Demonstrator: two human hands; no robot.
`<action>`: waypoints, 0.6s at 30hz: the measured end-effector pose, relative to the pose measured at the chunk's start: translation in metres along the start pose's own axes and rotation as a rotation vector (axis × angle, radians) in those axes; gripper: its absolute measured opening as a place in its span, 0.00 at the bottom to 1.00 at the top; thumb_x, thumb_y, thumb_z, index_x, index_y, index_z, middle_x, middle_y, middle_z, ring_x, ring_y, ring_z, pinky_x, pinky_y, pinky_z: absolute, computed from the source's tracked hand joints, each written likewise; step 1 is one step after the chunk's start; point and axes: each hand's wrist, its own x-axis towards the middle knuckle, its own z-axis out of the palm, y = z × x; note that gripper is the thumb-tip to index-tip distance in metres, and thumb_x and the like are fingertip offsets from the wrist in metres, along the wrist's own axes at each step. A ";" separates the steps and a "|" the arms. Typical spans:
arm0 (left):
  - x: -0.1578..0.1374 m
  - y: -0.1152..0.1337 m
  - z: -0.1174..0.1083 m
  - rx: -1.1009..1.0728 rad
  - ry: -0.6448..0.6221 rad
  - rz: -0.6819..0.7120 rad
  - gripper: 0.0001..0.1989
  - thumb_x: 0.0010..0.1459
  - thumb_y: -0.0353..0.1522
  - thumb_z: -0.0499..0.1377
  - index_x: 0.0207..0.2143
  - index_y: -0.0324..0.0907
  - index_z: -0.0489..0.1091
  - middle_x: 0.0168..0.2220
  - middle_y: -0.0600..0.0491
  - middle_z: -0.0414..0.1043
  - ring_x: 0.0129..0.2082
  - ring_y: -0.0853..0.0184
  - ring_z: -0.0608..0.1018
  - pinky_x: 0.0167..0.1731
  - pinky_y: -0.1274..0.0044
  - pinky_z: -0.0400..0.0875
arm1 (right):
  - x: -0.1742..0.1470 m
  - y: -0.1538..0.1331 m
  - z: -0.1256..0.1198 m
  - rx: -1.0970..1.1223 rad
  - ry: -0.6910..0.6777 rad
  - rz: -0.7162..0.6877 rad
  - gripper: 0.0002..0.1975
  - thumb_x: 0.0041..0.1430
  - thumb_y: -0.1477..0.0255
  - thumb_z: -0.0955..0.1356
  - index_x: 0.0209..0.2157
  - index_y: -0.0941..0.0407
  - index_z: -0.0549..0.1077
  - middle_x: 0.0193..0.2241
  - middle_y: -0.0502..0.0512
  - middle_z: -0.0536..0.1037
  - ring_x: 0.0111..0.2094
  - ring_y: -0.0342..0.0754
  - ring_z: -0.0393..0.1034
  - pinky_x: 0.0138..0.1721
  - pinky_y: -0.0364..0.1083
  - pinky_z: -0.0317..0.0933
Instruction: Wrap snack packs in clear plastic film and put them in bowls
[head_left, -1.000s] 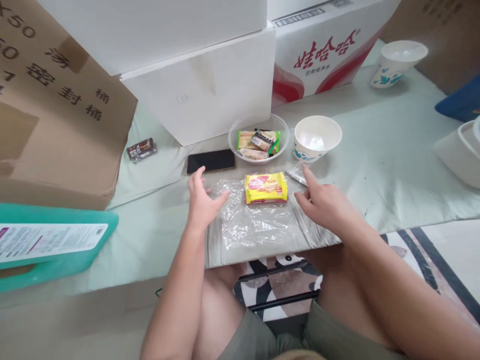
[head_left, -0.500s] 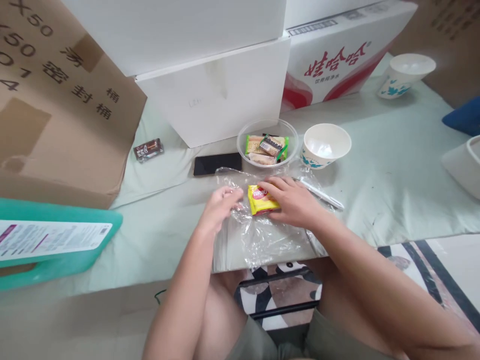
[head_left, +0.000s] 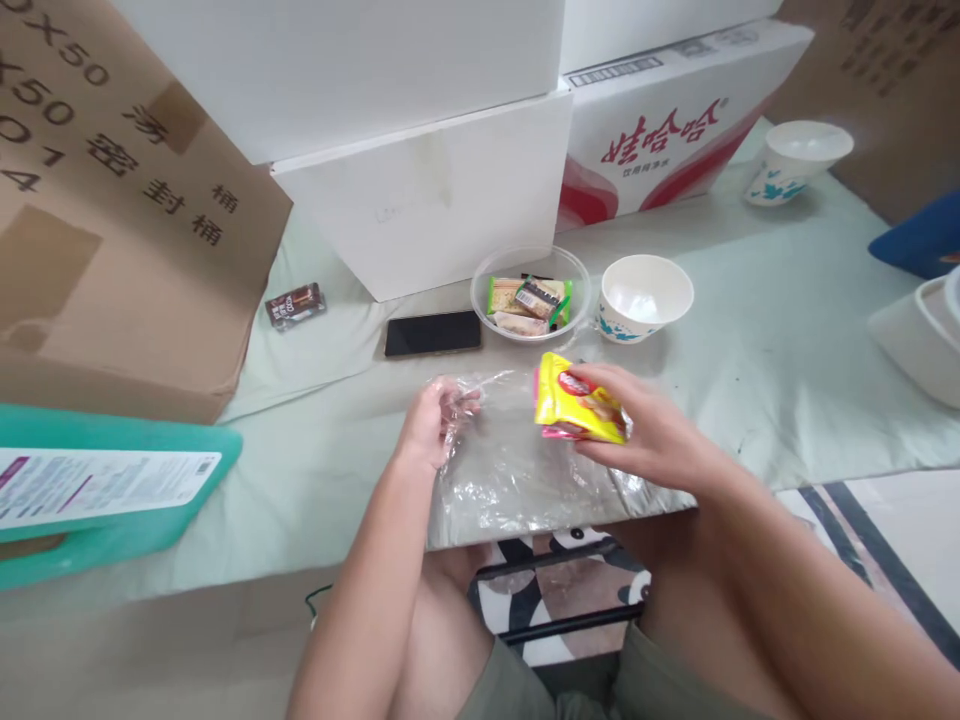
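Note:
Between the fingers and thumb of my right hand [head_left: 637,425] is a yellow snack packet [head_left: 581,405], raised above the table, with some pink packaging showing at its left and lower edges. My left hand [head_left: 439,420] pinches the edge of a clear plastic bag [head_left: 495,490], which lies crumpled across the table's front edge. Beyond the hands stands a clear round bowl [head_left: 480,310] with several wrapped snacks in it. A white paper bowl [head_left: 649,295] with blue leaves is just to its right.
A black phone [head_left: 433,333] and a small brown packet [head_left: 295,305] lie on the cloth. White boxes [head_left: 435,190] stand along the back. A cardboard box [head_left: 135,230] and a green container [head_left: 150,520] are at left, a second paper bowl [head_left: 799,160] at far right.
My right hand has lifted the yellow packet off the plastic bag and moved it right. My left hand still grips the bag's edge. The white pen-like item near my right hand is no longer visible.

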 end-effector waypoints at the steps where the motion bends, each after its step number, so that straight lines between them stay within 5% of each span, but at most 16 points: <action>1: 0.000 0.000 -0.001 0.003 0.002 0.007 0.04 0.43 0.29 0.57 0.22 0.41 0.62 0.22 0.52 0.75 0.18 0.73 0.75 0.10 0.86 0.42 | -0.002 -0.001 -0.007 -0.005 0.024 -0.002 0.33 0.59 0.62 0.71 0.64 0.46 0.61 0.63 0.61 0.69 0.61 0.62 0.68 0.58 0.60 0.68; 4: 0.001 0.000 -0.006 0.024 -0.016 0.021 0.04 0.44 0.30 0.59 0.24 0.41 0.64 0.22 0.52 0.75 0.17 0.72 0.76 0.11 0.86 0.42 | 0.009 -0.009 -0.030 -0.091 0.135 0.008 0.33 0.57 0.59 0.72 0.63 0.45 0.63 0.59 0.60 0.74 0.58 0.66 0.72 0.55 0.61 0.69; 8: 0.002 -0.001 -0.011 0.070 -0.071 0.035 0.06 0.41 0.31 0.59 0.23 0.41 0.64 0.21 0.53 0.73 0.17 0.72 0.76 0.12 0.86 0.41 | 0.072 -0.017 -0.047 -0.328 0.294 0.042 0.34 0.56 0.58 0.72 0.62 0.51 0.67 0.55 0.63 0.75 0.55 0.67 0.71 0.53 0.61 0.67; 13: 0.002 -0.002 -0.015 0.103 -0.120 0.041 0.04 0.38 0.31 0.58 0.20 0.40 0.64 0.21 0.53 0.73 0.18 0.71 0.78 0.13 0.85 0.38 | 0.157 -0.004 -0.042 -0.492 0.043 0.054 0.34 0.54 0.56 0.72 0.61 0.52 0.70 0.52 0.63 0.76 0.51 0.65 0.71 0.50 0.60 0.65; 18: 0.001 -0.001 -0.018 0.103 -0.137 0.042 0.04 0.38 0.31 0.57 0.20 0.40 0.64 0.21 0.53 0.73 0.18 0.70 0.78 0.13 0.85 0.38 | 0.174 0.010 -0.043 -0.486 -0.027 0.081 0.28 0.56 0.59 0.70 0.56 0.55 0.74 0.48 0.64 0.78 0.49 0.62 0.72 0.48 0.56 0.66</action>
